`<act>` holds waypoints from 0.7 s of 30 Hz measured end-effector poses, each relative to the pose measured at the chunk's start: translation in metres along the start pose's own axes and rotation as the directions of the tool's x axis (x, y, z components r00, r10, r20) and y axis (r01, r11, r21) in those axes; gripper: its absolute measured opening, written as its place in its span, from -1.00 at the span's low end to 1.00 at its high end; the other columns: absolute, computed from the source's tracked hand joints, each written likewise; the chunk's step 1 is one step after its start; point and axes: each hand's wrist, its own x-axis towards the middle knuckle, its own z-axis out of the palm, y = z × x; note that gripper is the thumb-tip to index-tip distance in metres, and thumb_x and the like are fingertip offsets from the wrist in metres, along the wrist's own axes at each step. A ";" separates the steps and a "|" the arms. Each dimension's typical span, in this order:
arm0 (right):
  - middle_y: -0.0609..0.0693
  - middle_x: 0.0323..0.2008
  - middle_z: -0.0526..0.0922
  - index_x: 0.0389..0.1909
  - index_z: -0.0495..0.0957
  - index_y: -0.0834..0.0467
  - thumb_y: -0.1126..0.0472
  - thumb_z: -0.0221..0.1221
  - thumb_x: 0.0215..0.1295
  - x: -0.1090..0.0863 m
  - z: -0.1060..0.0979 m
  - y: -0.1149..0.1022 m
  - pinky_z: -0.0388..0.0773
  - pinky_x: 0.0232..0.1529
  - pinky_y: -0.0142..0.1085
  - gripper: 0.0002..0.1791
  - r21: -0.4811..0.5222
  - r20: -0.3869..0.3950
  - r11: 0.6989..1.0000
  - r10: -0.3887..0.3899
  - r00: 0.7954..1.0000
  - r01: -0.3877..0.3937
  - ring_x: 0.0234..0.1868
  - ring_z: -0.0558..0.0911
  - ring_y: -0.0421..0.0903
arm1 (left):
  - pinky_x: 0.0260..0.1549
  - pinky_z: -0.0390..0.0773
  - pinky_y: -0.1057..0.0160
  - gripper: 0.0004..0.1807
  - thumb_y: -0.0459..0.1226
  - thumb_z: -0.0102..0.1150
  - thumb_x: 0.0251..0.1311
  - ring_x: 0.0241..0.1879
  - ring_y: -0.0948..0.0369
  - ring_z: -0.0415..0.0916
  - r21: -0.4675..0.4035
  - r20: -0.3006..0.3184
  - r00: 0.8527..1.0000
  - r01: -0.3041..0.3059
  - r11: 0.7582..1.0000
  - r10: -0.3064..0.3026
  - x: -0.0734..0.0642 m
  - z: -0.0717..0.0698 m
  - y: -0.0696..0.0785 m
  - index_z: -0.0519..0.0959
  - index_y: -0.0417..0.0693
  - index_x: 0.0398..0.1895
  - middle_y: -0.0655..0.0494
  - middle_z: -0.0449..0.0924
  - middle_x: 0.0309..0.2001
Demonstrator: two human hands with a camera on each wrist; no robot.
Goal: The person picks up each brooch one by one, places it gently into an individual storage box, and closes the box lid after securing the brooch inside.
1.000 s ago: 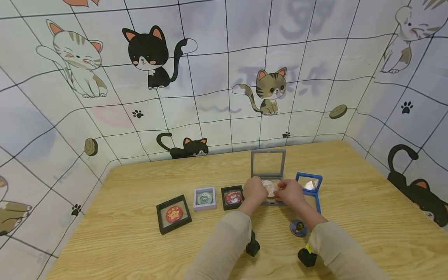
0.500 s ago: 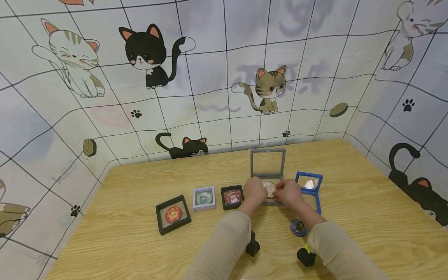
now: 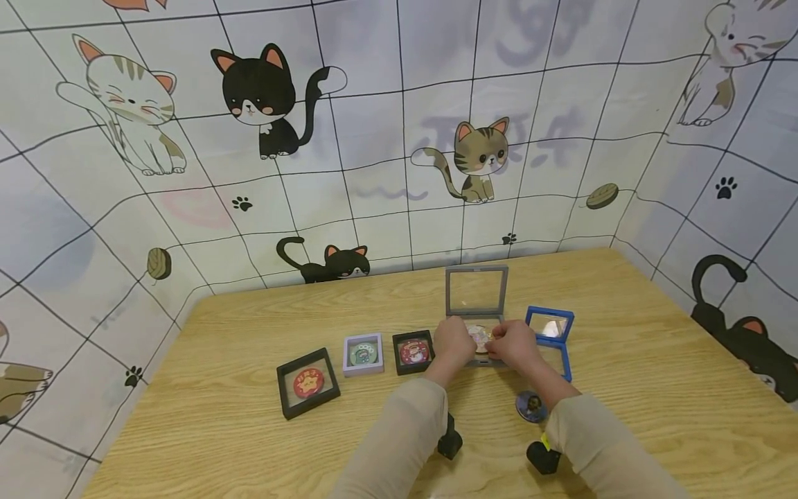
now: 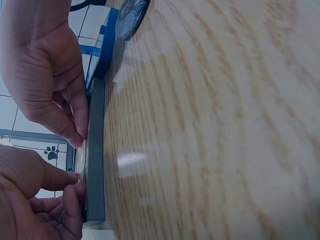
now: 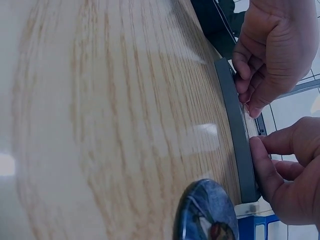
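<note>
A grey display frame stands hinged wide, its lid upright at the back and its lower half flat on the table. Over that lower half is a pale round badge with a pinkish print. My left hand pinches the badge's left edge, fingers curled. At the opposite edge, my right hand pinches it between thumb and forefinger. The right wrist view shows both sets of fingertips close over the frame's grey side wall, which hides most of the badge.
Right of the grey frame, a blue frame stands unfolded. A loose dark-blue badge lies below my right wrist. To the left are a small black frame, a lilac frame and a larger black frame, each holding a badge.
Both hands stay at the badge with only tiny finger movement, and the glints on its face differ slightly. The frames and the loose badge have not moved.
</note>
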 end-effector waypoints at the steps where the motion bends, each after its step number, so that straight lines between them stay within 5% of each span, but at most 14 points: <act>1: 0.50 -0.05 0.36 -0.05 0.37 0.58 0.49 0.15 0.04 0.000 0.000 0.000 0.57 -0.40 -0.29 -0.58 -0.001 0.000 1.000 -0.001 1.000 0.001 -0.33 0.64 0.12 | -0.72 0.38 0.29 -0.79 -0.37 0.26 -0.18 -0.61 0.20 0.41 0.006 -0.002 1.000 -0.005 1.000 0.005 0.000 0.000 0.000 0.43 -0.10 -0.79 0.04 0.49 -0.62; 12: 0.51 -0.09 0.43 -0.11 0.42 0.58 0.46 0.15 0.03 0.001 0.000 -0.001 0.58 -0.41 -0.23 -0.62 -0.036 -0.010 0.999 -0.020 1.000 0.020 -0.43 0.66 0.08 | -0.75 0.34 0.34 -0.76 -0.38 0.25 -0.16 -0.67 0.22 0.34 0.015 0.005 1.000 -0.021 1.000 0.021 -0.003 0.001 0.000 0.41 -0.11 -0.81 0.06 0.44 -0.66; 19: 0.24 -0.59 0.61 -0.53 0.55 0.43 0.46 0.16 -0.02 0.000 0.001 -0.003 0.51 -0.55 -0.30 -0.93 -0.124 -0.049 0.989 -0.082 0.995 0.075 -0.61 0.63 -0.02 | -0.80 0.32 0.34 -0.84 -0.38 0.28 -0.15 -0.67 0.21 0.36 0.012 0.024 1.000 0.012 1.000 -0.013 -0.002 0.005 0.001 0.48 -0.17 -0.70 0.03 0.46 -0.62; 21: 0.25 -0.56 0.62 -0.47 0.56 0.45 0.46 0.16 0.00 -0.001 0.000 -0.004 0.52 -0.54 -0.28 -0.91 -0.130 -0.040 0.988 -0.084 0.996 0.079 -0.61 0.63 -0.01 | -0.80 0.33 0.34 -0.85 -0.38 0.28 -0.16 -0.66 0.21 0.37 0.021 0.020 1.000 0.005 1.000 -0.005 -0.002 0.005 0.002 0.49 -0.17 -0.69 0.03 0.47 -0.62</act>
